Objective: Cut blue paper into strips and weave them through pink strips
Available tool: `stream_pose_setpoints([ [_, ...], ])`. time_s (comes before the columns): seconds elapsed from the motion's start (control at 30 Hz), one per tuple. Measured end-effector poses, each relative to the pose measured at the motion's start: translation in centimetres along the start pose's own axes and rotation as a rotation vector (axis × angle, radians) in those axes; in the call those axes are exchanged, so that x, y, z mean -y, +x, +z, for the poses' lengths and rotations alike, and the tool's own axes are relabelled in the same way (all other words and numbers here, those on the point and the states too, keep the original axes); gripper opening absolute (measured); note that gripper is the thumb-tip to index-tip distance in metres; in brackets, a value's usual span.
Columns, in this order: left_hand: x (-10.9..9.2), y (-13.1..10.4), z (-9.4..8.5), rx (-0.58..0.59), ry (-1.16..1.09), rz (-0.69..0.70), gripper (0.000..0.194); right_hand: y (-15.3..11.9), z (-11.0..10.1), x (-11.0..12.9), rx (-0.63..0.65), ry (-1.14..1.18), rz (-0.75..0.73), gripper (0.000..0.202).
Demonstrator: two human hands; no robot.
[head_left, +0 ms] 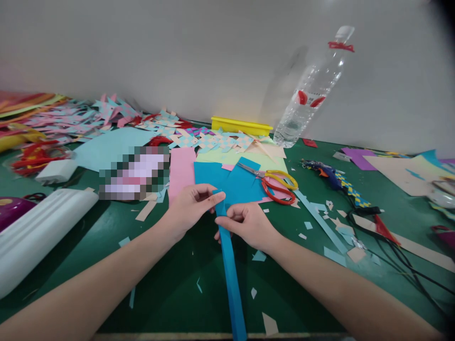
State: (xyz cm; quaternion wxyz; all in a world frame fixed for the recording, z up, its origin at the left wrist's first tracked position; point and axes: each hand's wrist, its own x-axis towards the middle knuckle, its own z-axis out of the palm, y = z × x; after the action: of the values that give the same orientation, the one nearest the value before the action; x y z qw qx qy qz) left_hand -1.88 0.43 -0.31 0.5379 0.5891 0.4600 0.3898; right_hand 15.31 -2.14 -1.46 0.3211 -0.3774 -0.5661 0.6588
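A long blue paper strip point(229, 274) runs from between my hands down past the near edge of the table. My left hand point(194, 206) pinches its far end, thumb on top. Just below, my right hand point(247, 222) grips the same strip between thumb and fingers. Some right fingers are hidden behind the paper. Beyond my hands lie blue paper sheets point(209, 175), with a pink sheet point(182, 170) to their left. Scissors point(277, 182) with one yellow and one red handle rest on the papers, blades pointing left.
A clear bottle point(311, 94) leans against the wall at the back right. Near it is a yellow tray point(241, 126). Left stand a blurred-out phone point(137, 173) and a long white object point(46, 237). Paper scraps point(332, 255) and black cables point(401, 255) lie on the right.
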Motion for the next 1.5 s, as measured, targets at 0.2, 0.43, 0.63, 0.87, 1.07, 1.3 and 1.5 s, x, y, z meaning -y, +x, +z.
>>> stream_pose_setpoints([
  [0.2, 0.0, -0.1, 0.0, -0.05, -0.008, -0.049, 0.028, -0.1, -0.1, 0.0, 0.004, -0.035, -0.006, 0.032],
  [0.43, -0.2, 0.0, 0.3, -0.104, -0.018, -0.004, 0.025, -0.1, -0.1, 0.0, 0.001, -0.05, -0.009, 0.03],
  [0.63, 0.4, 0.3, -0.3, -0.106, -0.061, -0.031, 0.024, -0.1, 0.1, 0.1, 0.015, -0.063, 0.008, 0.027],
  [0.87, 1.5, 1.0, -1.3, -0.291, -0.086, 0.007, 0.03, -0.2, -0.2, 0.0, 0.067, -0.108, -0.006, 0.027],
  [1.07, 1.0, 1.1, -0.9, -0.308, -0.375, -0.023, 0.032, 0.0, -0.2, 0.2, 0.012, -0.001, -0.027, 0.026],
  [1.3, 0.4, 0.4, -0.2, -0.059, -0.333, -0.1, 0.026, 0.1, -0.4, 0.1, -0.052, 0.047, -0.047, 0.028],
  [1.5, 0.2, 0.2, 0.0, -0.114, -0.199, -0.041, 0.025, 0.1, -0.2, 0.1, -0.063, 0.023, -0.046, 0.028],
])
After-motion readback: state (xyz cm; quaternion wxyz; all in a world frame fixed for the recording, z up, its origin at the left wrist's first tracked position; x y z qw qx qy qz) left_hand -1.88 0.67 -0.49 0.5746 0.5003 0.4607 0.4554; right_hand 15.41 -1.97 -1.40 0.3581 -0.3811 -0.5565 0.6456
